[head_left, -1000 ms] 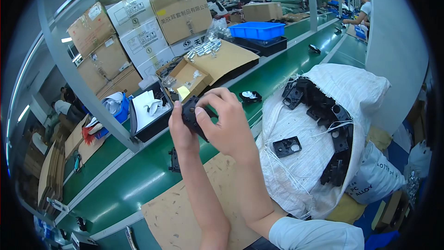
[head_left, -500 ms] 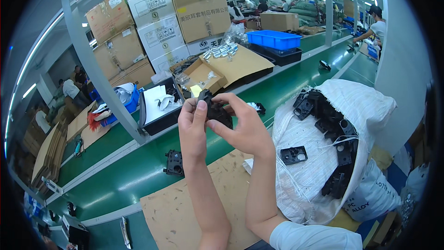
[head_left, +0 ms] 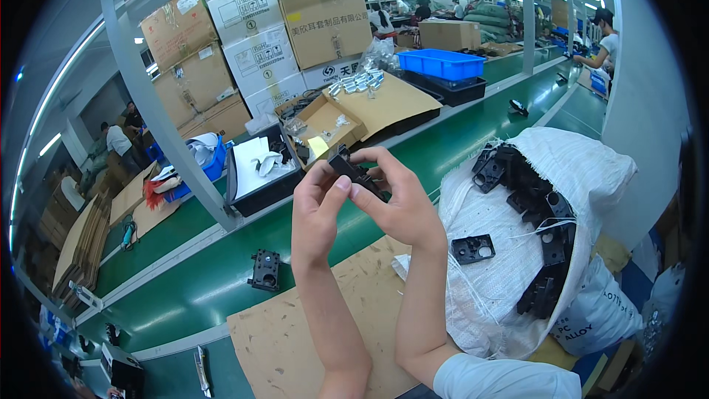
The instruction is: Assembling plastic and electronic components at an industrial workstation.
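Observation:
Between my two hands I hold a black molded plastic part (head_left: 353,170), raised above the cardboard sheet (head_left: 295,340). My left hand (head_left: 316,203) is closed on its left side, thumb in front. My right hand (head_left: 395,196) grips the right side, its thumb tip close to the left one. Fingers cover much of the part. Right of my arms, a white woven sack (head_left: 473,303) stands open with several similar black parts (head_left: 546,210) in it. One flat black part (head_left: 473,249) lies on the sack's cloth. Another black part (head_left: 264,270) rests on the green conveyor belt (head_left: 177,299).
Beyond the belt stand a black tray (head_left: 258,199) with white pieces, an open cardboard box (head_left: 340,140), metal pieces (head_left: 358,85) on cardboard and a blue bin (head_left: 443,65). A metal post (head_left: 159,103) rises at left. A utility knife (head_left: 201,373) lies near the front.
The held part has tilted and turned in my hands, and both hands have shifted slightly right. The black part on the belt has moved a little left.

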A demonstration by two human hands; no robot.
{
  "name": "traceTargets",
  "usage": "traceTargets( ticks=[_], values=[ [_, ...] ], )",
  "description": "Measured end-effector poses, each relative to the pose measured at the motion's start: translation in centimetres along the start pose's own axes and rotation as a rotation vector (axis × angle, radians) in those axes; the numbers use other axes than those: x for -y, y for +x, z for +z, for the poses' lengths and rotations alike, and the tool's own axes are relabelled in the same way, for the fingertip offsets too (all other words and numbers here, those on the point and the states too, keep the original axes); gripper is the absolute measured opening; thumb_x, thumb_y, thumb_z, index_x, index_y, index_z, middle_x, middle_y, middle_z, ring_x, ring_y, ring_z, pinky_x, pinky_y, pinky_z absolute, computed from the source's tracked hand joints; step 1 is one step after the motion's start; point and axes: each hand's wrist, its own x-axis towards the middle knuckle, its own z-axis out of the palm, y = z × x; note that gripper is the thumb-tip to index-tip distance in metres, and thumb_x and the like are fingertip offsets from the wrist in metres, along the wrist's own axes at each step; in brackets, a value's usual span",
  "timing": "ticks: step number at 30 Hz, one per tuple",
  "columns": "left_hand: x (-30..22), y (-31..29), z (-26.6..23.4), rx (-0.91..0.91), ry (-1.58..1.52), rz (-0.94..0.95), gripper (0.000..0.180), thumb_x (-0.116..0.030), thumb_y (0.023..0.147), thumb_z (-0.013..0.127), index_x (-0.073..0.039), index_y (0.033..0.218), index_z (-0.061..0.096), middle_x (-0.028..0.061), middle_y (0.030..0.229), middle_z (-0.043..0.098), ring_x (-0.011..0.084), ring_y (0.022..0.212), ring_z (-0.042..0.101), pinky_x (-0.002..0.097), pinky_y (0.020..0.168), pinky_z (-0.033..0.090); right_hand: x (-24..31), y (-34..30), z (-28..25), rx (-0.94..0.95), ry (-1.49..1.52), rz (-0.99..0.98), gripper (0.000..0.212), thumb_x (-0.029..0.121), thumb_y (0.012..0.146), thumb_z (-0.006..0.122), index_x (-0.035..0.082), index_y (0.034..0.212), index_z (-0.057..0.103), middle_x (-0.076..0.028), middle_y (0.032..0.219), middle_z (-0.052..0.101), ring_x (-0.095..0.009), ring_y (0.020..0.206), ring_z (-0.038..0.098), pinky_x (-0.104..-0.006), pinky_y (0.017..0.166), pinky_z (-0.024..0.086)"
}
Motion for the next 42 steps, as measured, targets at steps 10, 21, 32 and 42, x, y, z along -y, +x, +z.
traceTargets(
  ticks=[10,21,32,42],
  values=[
    [-0.2,-0.1,0.2,0.056,0.074,0.041,0.023,-0.019,0.096,0.059,0.001,0.107,0.057,0.0048,0.096,0.062,0.0114,0.090,0.057,0.0278,0.085,0.046,0.1,-0.1,0.2,-0.035,0.079,0.065,0.038,0.023,0.085,0.069,0.001,0.113,0.058,-0.014,0.097,0.066,-0.021,0.088,0.064,-0.0322,0.077,0.051],
    [9.6,2.9,-1.9,-0.218,0.541,-0.163,0.025,-0.004,0.097,0.045,0.003,0.119,0.052,0.0150,0.094,0.065,0.0271,0.087,0.063,0.0372,0.081,0.050,-1.1,0.2,-0.6,-0.178,0.492,-0.028,0.054,0.034,0.085,0.057,0.000,0.125,0.048,-0.020,0.114,0.063,-0.018,0.089,0.062,-0.0288,0.078,0.050],
    [19.8,-0.4,-4.0,0.020,1.378,-0.718,0.042,-0.004,0.082,0.063,0.000,0.123,0.056,0.0222,0.128,0.055,0.0382,0.121,0.053,0.0459,0.100,0.045,-1.3,-0.3,-1.8,-0.224,0.959,-0.112,0.055,0.036,0.085,0.054,-0.001,0.125,0.047,-0.025,0.113,0.062,-0.025,0.089,0.066,-0.0337,0.078,0.054],
    [21.4,-1.5,-6.3,-0.169,1.489,-0.693,0.026,-0.013,0.086,0.063,-0.004,0.110,0.065,0.0205,0.122,0.056,0.0389,0.115,0.051,0.0477,0.099,0.042,-2.5,-0.2,-2.1,-0.122,1.199,-0.163,0.057,0.040,0.087,0.052,-0.002,0.125,0.052,-0.029,0.118,0.057,-0.033,0.094,0.062,-0.0411,0.078,0.052]
  ],
)
